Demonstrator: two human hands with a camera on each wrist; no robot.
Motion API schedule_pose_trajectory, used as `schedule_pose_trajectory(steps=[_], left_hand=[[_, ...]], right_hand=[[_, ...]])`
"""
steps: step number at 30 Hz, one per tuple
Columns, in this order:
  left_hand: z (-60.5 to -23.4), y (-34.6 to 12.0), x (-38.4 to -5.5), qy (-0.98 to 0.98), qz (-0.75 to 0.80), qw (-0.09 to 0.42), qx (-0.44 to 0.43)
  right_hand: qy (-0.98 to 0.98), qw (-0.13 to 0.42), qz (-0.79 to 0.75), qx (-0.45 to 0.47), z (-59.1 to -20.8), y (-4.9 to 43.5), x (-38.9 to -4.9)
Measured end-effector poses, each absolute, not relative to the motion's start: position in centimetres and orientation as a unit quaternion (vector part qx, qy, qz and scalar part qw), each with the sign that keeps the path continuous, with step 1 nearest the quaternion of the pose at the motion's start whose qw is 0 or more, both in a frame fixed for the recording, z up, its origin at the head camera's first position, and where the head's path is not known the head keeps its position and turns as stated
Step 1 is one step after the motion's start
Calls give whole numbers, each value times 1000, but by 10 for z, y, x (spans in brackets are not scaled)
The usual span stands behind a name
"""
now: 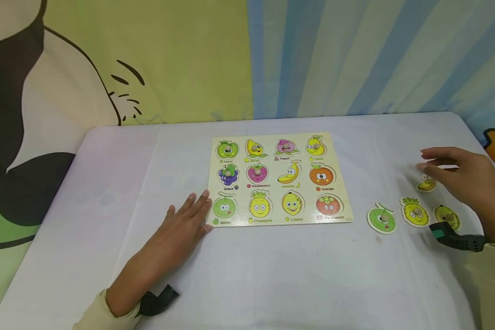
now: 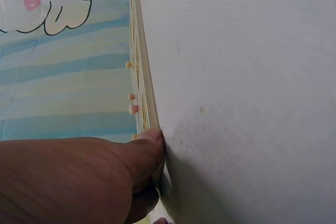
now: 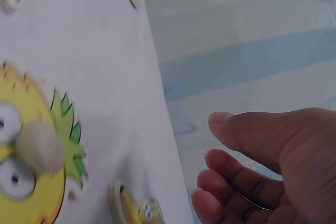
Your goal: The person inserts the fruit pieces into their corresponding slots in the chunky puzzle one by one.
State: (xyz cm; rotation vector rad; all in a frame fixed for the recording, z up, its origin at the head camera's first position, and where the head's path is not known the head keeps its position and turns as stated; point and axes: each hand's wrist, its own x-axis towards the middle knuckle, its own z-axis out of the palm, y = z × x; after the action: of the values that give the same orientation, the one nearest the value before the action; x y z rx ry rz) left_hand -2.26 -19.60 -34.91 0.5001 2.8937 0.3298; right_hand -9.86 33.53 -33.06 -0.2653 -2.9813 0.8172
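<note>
A pale wooden fruit puzzle board [image 1: 272,184] lies flat on the white table. My left hand [image 1: 180,229] rests at its lower left corner, fingers fairly straight against the left edge and thumb at the near edge. In the left wrist view the thumb [image 2: 149,145] touches the board's side. Over the right of the table hovers my right hand [image 1: 464,176], just above a banana piece [image 1: 426,184] that it partly hides. In the right wrist view the right hand [image 3: 257,166] has loosely bent fingers, thumb apart, nothing between them.
Nearer me lie a melon piece [image 1: 382,219], a pineapple piece [image 1: 415,212] and a lemon piece [image 1: 446,215], each with a round knob. Knobbed pieces such as the apple [image 1: 228,150] and strawberry [image 1: 257,173] sit in the board. A printed curtain [image 1: 334,59] hangs behind the table.
</note>
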Motion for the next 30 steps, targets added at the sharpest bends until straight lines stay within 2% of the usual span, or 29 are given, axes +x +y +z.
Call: schedule_pose_trajectory(steps=[10,22,30], left_hand=[[-350,-197,-23,974,115,93,171],[-352,-199,-23,972,123,92,180],[-351,-200,-22,971,124,93,183]], right_hand=[[-958,-2,248,-144,-351,361,-87],[-960,-20,233,-152,-374,382,-95],[-962,-20,215,-167,-381,379,-98]])
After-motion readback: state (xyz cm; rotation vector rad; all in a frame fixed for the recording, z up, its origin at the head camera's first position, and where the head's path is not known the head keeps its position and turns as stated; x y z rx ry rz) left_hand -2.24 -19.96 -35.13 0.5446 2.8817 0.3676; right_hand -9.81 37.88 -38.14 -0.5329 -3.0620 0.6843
